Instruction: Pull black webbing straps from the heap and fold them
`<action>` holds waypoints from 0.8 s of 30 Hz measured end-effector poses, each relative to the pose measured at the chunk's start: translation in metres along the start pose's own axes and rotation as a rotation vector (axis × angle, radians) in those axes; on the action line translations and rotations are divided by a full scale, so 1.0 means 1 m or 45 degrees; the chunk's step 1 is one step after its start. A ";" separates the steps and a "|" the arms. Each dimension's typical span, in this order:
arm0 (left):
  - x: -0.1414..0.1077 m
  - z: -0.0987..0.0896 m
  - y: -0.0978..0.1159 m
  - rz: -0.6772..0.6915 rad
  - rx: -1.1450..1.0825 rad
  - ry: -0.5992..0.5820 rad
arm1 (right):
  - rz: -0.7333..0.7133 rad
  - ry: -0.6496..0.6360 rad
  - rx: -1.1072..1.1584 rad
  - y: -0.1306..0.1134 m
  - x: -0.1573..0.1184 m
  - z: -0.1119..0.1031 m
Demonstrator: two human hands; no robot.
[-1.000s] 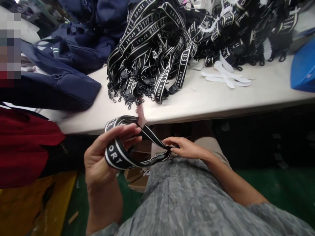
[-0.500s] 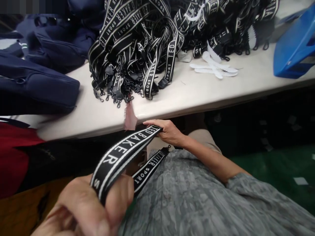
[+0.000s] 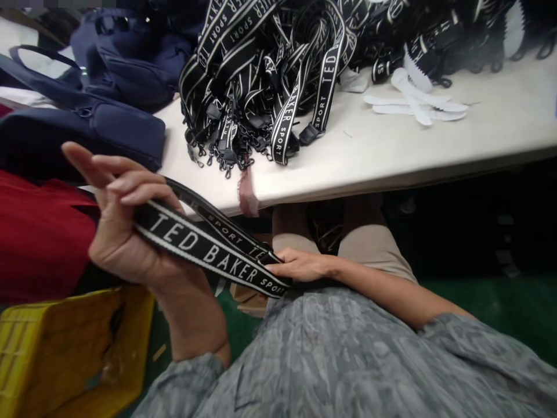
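A black strap [image 3: 209, 255] with white lettering and white edge stripes stretches in a loop between my two hands, in front of the table edge. On the left, my left hand [image 3: 134, 226] is raised with the strap looped around it; its fingers are bent around the strap, the index finger pointing up and left. Near my lap, my right hand [image 3: 300, 265] pinches the strap's other end. Behind them on the table lies a big tangled pile of similar straps [image 3: 261, 75] with black buckles and metal clips.
Navy bags [image 3: 126, 130] and red fabric [image 3: 39, 238] are at the left. A yellow crate [image 3: 139, 354] stands at the lower left. White serrated strips [image 3: 418, 104] lie on the pale table [image 3: 361, 168]. A pinkish cloth scrap [image 3: 248, 194] hangs over its edge.
My left hand has moved up and forward from the lower left, stretching the strap. My right hand is slightly lower. The view has shifted, showing more of the yellow crate and my legs.
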State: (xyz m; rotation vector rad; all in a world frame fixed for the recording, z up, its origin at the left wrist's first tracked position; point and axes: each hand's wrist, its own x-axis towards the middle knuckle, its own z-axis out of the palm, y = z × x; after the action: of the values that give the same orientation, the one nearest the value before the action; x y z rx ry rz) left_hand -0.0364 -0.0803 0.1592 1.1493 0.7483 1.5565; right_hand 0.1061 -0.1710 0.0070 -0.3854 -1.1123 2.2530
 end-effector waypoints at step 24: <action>0.020 0.004 -0.056 0.743 0.494 0.197 | -0.130 0.570 -0.455 0.001 0.012 -0.029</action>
State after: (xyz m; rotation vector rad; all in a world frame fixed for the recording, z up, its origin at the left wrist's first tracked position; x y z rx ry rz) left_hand -0.0132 -0.0449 0.1170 1.6496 0.8932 2.0574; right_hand 0.1108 -0.1458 -0.0117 -0.9054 -1.2484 1.7537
